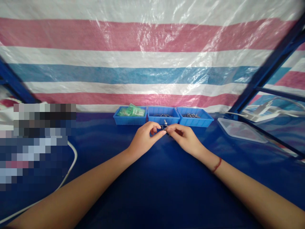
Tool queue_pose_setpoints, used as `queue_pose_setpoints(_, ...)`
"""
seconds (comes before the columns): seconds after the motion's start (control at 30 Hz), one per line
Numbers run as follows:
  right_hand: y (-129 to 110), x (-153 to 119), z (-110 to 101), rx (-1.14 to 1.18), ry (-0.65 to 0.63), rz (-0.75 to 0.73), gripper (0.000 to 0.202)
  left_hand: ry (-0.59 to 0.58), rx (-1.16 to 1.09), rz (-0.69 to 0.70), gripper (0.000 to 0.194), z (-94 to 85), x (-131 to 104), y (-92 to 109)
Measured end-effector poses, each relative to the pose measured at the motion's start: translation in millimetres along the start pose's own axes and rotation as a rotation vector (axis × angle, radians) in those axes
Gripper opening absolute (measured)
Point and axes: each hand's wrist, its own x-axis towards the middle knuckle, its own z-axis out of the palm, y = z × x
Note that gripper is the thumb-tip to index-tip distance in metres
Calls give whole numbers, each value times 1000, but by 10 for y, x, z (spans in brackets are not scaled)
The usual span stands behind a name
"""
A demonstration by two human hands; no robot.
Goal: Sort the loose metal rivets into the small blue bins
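Note:
My left hand (pixel 145 136) and my right hand (pixel 184 136) meet in front of the bins, thumbs and forefingers bent inward. Between the fingertips is a small cluster of shiny metal pieces (pixel 165 122), screw-like, one standing up; their exact kind is too small to tell. The right fingers pinch it, and the left thumb and forefinger close around its left side. Just behind are three blue bins: the left bin (pixel 130 121) holds green packets (pixel 133 110), the middle bin (pixel 175 121) long thin metal pieces (pixel 164 115), the right bin (pixel 196 122) short screw-like pieces (pixel 192 115).
The hands are over a dark blue tabletop (pixel 152 184). At right lies a translucent plastic lid (pixel 241 129), near a white device (pixel 259 111) and blue metal frame (pixel 252 71). A white cable (pixel 75 154) runs at left by a pixelated area. A striped sheet (pixel 152 57) hangs behind.

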Motion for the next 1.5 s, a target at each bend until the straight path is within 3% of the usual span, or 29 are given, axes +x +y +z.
queue_pose_setpoints(0.1, 94, 91, -114, 156, 236, 205, 25, 6, 130, -32, 10, 9, 5, -14)
queue_pose_setpoints(0.2, 172, 168, -276, 287, 440, 375, 27, -46, 328, -59, 18, 26, 1, -30)
queue_pose_setpoints(0.37, 227, 207, -396, 336, 521, 491, 35, -262, 513, -15, 36, 68, -9, -54)
queue_pose_setpoints(0.5, 218, 176, -321, 231, 417, 435, 38, -340, 556, -7, 41, 92, -8, -61)
queue_pose_setpoints(0.7, 156, 63, -184, -547, 31, 164, 32, -294, 556, 6, 36, 102, -6, -88)
queue_pose_setpoints(0.83, 110, -11, -47, -798, -69, 65, 43, -304, 468, 78, 34, 104, 2, -111)
queue_pose_setpoints(1.07, 148, -43, 90, -796, -32, -99, 48, -287, 424, 84, 40, 117, -20, -109)
queue_pose_setpoints(1.2, 191, -32, 88, -657, -121, -154, 41, -374, 417, 107, 40, 113, -15, -97)
queue_pose_setpoints(1.37, 217, -35, 96, -588, -93, -205, 45, -351, 429, 28, 44, 101, -12, -63)
queue_pose_setpoints(1.5, 198, -40, 94, -518, -176, -215, 51, -449, 449, 5, 51, 90, -9, -33)
